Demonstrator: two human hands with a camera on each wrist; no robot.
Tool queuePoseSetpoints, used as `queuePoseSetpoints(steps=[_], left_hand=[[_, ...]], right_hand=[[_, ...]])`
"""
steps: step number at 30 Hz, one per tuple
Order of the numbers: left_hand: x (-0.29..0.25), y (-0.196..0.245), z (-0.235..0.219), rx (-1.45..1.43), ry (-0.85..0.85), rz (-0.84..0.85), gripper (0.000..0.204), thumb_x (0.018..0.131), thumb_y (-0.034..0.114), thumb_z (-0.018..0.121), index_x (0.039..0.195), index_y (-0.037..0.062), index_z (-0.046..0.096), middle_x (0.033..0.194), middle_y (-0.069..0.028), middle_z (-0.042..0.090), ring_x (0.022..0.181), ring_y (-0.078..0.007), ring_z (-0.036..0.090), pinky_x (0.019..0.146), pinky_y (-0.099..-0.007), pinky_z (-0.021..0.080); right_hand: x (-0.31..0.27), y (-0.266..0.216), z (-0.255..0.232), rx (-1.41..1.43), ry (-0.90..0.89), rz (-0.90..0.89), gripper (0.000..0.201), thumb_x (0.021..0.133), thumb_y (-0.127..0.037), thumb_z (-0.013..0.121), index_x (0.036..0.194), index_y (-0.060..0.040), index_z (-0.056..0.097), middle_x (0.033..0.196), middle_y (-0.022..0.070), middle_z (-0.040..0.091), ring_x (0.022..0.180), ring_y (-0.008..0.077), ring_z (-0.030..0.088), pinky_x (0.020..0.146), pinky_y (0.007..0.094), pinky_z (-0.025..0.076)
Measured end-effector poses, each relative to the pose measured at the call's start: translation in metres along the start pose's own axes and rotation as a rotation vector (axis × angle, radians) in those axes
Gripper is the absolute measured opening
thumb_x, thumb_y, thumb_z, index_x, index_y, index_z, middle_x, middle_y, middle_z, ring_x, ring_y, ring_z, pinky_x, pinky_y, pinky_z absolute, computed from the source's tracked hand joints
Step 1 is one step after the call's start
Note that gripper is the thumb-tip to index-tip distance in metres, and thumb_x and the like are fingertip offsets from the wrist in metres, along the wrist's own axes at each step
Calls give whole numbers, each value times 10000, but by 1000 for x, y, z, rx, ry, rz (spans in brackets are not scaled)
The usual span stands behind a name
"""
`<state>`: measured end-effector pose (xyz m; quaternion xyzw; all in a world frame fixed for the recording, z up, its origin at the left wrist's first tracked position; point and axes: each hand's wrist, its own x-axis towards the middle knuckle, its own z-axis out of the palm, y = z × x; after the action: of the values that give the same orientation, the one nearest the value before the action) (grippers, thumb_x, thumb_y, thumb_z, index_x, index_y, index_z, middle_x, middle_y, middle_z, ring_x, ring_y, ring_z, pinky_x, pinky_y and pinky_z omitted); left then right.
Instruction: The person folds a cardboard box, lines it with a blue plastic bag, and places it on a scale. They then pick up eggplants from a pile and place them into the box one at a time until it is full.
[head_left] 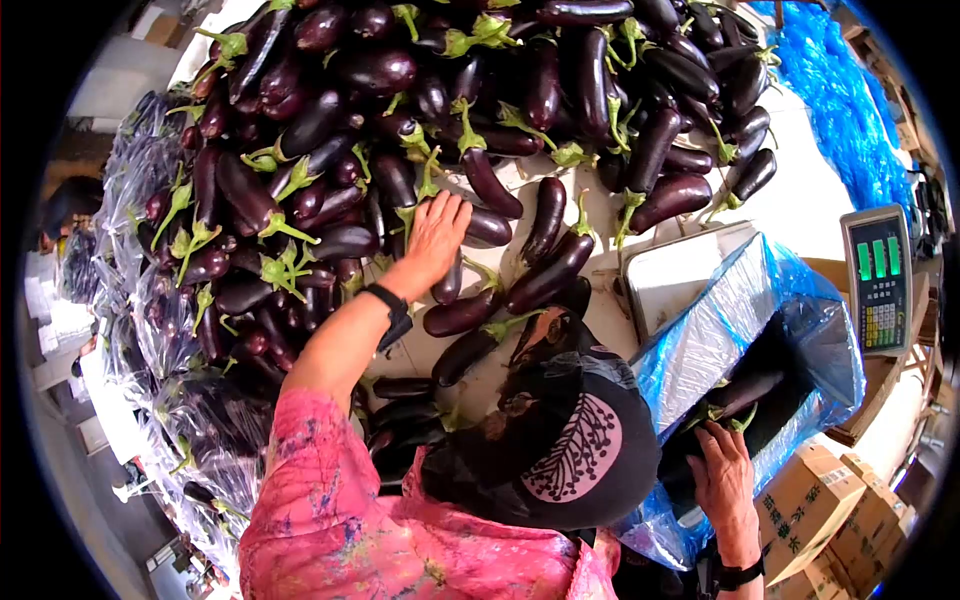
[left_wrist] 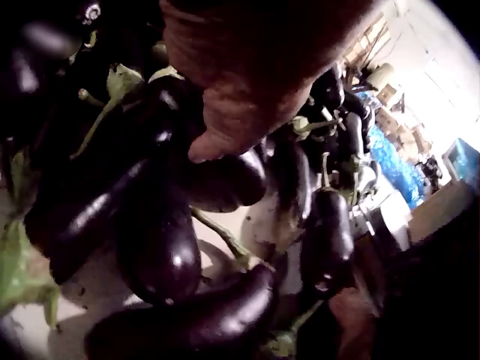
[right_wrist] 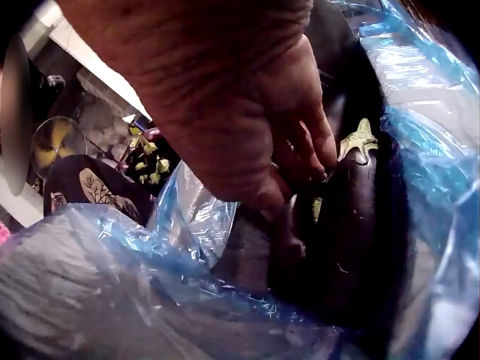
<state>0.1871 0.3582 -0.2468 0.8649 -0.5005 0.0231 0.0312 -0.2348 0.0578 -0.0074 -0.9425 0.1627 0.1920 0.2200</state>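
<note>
My left hand [head_left: 437,237] grips a dark purple eggplant [head_left: 488,227] at the front of a large heap. In the left wrist view, its thumb overlaps the eggplant [left_wrist: 229,184] and the other fingers are hidden. Inside a blue plastic-lined container [head_left: 690,345], my right hand [head_left: 722,478] reaches down to eggplants [head_left: 745,392] by their green stem ends. The right wrist view shows its thumb apart from the fingers, beside the green cap of one eggplant [right_wrist: 352,225]. Shadow covers much of the container's inside.
Piled eggplants [head_left: 390,70] fill the back and left of the pale table, edged by clear plastic [head_left: 150,230]. A scale display [head_left: 877,280] stands right of the container, with cardboard boxes [head_left: 810,500] below. A person's capped head [head_left: 560,440] covers part of the front.
</note>
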Motion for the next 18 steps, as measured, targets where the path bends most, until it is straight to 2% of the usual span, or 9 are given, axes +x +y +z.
queuePoseSetpoints(steps=[3, 4, 5, 6, 7, 9, 15, 17, 18], left_hand=[[28, -16, 19, 43, -116, 23, 472, 678, -73, 635, 1133, 46, 596, 1101, -142, 566, 1133, -348, 517, 943, -476, 393], [38, -19, 18, 94, -45, 118, 378, 637, -33, 683, 989, 68, 590, 975, -120, 543, 1002, -343, 531, 851, -468, 418], [44, -25, 14, 36, -236, 149, 389, 604, 38, 745, 960, 64, 591, 980, -140, 552, 957, -367, 544, 803, -491, 441], [45, -23, -1, -102, -295, 169, 496, 579, 90, 775, 1048, 65, 616, 979, -154, 564, 967, -395, 566, 814, -513, 467], [37, -26, 12, -140, -190, 241, 520, 569, 137, 791, 1053, 51, 624, 996, -175, 581, 978, -393, 591, 815, -492, 503], [31, -22, -16, -298, -442, 77, 630, 569, 180, 804, 1151, 25, 616, 1060, -182, 585, 1050, -414, 585, 922, -461, 498], [51, 41, -171, -586, -277, 61, 658, 625, 83, 782, 1241, -18, 573, 1099, -146, 581, 1043, -310, 596, 950, -352, 467], [72, 73, -216, -617, -240, 176, 672, 609, 58, 775, 1248, -9, 577, 1140, -145, 593, 1090, -307, 600, 984, -357, 459], [86, 93, -240, -608, -233, 282, 678, 609, 46, 757, 1260, 2, 572, 1178, -143, 596, 1117, -315, 596, 1001, -365, 455]], right_hand=[[1, -2, -3, 13, 21, 3, 429, 787, -48, 714, 1201, 15, 620, 1241, 212, 615, 1139, 411, 570, 998, 468, 472], [-1, 2, -1, -16, 33, -15, 411, 806, -69, 703, 1201, 10, 622, 1237, 216, 619, 1124, 413, 581, 984, 470, 479], [-4, 8, 1, 45, 23, 5, 392, 829, -91, 687, 1202, 12, 619, 1226, 221, 624, 1117, 417, 588, 979, 473, 481], [-5, 10, -3, 116, 50, 13, 385, 843, -106, 678, 1202, 17, 614, 1194, 230, 628, 1088, 422, 594, 958, 474, 486], [-9, 11, -10, 177, 73, 62, 376, 852, -111, 675, 1199, 18, 610, 1148, 233, 632, 1047, 428, 595, 911, 473, 493], [-18, 20, -18, 168, 174, 122, 340, 879, -114, 660, 1191, 11, 610, 1085, 221, 645, 972, 425, 601, 823, 477, 495], [-28, 25, -27, 194, 242, 208, 290, 902, -153, 657, 1159, -19, 644, 1009, 198, 664, 942, 407, 627, 807, 473, 505], [-25, 28, -28, 263, 255, 172, 286, 904, -146, 651, 1158, -15, 642, 1003, 197, 666, 930, 416, 627, 795, 468, 508], [-23, 28, -32, 406, 218, 203, 343, 902, -200, 690, 1187, -17, 641, 1044, 193, 684, 934, 349, 670, 786, 430, 518]])
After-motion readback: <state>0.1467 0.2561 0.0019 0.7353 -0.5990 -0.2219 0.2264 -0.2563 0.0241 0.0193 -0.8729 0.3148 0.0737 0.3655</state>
